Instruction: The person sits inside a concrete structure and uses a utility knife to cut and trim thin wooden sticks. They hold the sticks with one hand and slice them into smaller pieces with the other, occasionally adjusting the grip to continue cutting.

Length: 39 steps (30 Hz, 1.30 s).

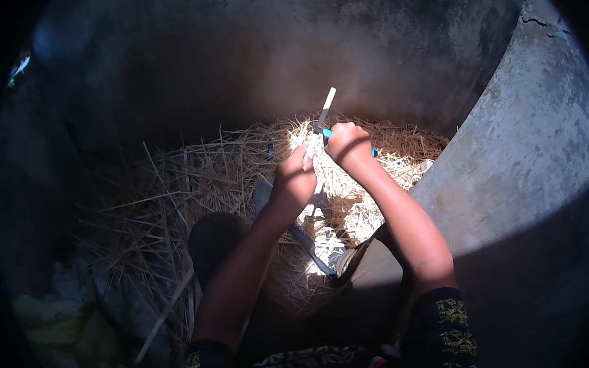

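Both of my hands are raised close together over straw, in bright sun. My left hand is closed, with a pale piece showing at its fingertips. That piece lines up with a thin white rod or tube slanting up to the right. My right hand is wrapped round a teal-and-black handled tool, whose blue end shows past the far side of the fist. The tool's dark head meets the lower end of the white rod. Glare and my fingers hide how they join.
Dry straw covers the ground, and a small blue object lies in it. A dark curved wall rises behind. A grey concrete wall slopes along the right. Yellowish material lies at lower left.
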{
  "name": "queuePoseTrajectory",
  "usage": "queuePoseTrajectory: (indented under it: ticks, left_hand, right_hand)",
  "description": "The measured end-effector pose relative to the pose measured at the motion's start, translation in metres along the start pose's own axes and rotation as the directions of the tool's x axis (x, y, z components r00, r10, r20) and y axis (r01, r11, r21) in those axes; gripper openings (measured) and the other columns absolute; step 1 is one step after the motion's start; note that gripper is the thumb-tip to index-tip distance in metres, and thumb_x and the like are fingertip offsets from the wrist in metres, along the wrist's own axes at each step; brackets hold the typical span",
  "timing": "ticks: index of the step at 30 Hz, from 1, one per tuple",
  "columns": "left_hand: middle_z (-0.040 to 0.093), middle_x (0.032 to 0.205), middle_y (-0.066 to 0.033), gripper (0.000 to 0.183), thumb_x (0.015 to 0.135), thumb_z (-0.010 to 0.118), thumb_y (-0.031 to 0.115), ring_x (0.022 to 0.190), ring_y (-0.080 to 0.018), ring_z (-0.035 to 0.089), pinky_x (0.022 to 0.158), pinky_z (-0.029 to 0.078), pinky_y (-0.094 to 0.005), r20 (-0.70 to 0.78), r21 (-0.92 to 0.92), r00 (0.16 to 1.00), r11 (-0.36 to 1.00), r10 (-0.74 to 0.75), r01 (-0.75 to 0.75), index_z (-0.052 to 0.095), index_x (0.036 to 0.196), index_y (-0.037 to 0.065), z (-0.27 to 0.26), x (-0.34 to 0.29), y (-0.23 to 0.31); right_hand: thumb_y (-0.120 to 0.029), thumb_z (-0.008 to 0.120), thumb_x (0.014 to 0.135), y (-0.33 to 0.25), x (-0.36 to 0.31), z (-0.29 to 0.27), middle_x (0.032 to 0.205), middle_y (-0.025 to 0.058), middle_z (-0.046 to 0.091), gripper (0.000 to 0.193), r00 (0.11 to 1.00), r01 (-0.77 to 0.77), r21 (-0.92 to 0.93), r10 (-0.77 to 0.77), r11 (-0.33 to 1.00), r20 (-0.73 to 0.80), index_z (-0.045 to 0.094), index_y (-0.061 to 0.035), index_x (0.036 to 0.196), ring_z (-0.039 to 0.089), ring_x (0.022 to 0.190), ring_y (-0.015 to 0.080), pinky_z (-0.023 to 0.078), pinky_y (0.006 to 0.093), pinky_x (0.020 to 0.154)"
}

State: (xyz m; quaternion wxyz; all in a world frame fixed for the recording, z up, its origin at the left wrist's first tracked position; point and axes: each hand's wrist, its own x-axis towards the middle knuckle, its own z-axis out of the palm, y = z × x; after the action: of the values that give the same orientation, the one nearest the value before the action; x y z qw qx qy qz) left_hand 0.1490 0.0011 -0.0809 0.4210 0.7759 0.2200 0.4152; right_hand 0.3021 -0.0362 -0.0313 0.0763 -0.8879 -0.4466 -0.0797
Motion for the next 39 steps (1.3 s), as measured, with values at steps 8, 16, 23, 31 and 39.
queuePoseTrajectory:
  ticks: [8,16,23,31,39]
  left_hand:
    - [0.058,0.071,-0.0268,0.010,0.097,0.051,0.008,0.073,-0.0455,0.062,0.064,0.048,-0.0469,0.027,0.166,0.999,0.986,0.022,-0.027,0.054,0.093,-0.001,0.003,0.009,0.010]
    - [0.061,0.077,-0.0237,0.016,0.098,0.055,0.016,0.071,-0.0389,0.061,0.066,0.047,-0.0418,0.061,0.018,0.996,0.998,-0.059,0.058,0.056,0.097,-0.001,0.011,0.000,0.012]
    - [0.043,0.066,0.0036,0.012,0.099,0.045,0.018,0.050,-0.0035,0.032,0.040,0.025,-0.0229,0.559,-0.464,0.679,0.500,-0.476,0.732,0.054,0.096,0.010,-0.006,0.012,0.018]
    - [0.037,0.065,0.0046,0.016,0.100,0.050,0.025,0.046,-0.0039,0.026,0.039,0.022,-0.0218,0.767,-0.563,0.591,0.180,-0.251,0.807,0.052,0.098,0.009,-0.015,0.016,-0.006]
    - [0.045,0.058,0.0018,0.024,0.097,0.053,0.020,0.051,-0.0073,0.038,0.047,0.033,-0.0279,0.297,-0.415,0.886,0.788,-0.356,0.456,0.060,0.079,0.005,0.009,0.006,-0.018]
  right_hand:
    - [-0.022,0.058,0.088,0.032,0.051,0.031,0.087,0.0196,0.072,0.023,0.970,0.017,-0.049,-0.029,0.999,-0.241,0.075,-0.0064,0.089,0.071,0.083,0.0357,0.055,0.0453,0.079]
    - [-0.030,0.063,0.082,0.143,0.064,0.015,0.108,0.0169,0.072,0.032,0.710,-0.621,0.404,0.700,0.672,-0.074,0.073,-0.0061,0.100,0.067,0.107,0.0326,0.053,0.0423,0.090]
    - [-0.037,0.057,0.087,0.084,0.044,-0.007,0.092,0.0208,0.070,0.036,0.962,-0.238,0.348,0.270,0.907,-0.045,0.072,-0.0045,0.092,0.067,0.091,0.0405,0.054,0.0433,0.081]
    - [-0.034,0.058,0.085,0.036,0.029,0.002,0.094,0.0240,0.069,0.036,1.000,-0.013,0.100,0.013,0.995,0.000,0.074,-0.0029,0.091,0.068,0.092,0.0388,0.054,0.0440,0.084]
    - [-0.022,0.058,0.087,0.031,0.047,0.017,0.099,0.0197,0.071,0.023,0.998,0.025,0.000,-0.025,1.000,-0.063,0.074,-0.0077,0.096,0.070,0.093,0.0366,0.055,0.0443,0.087]
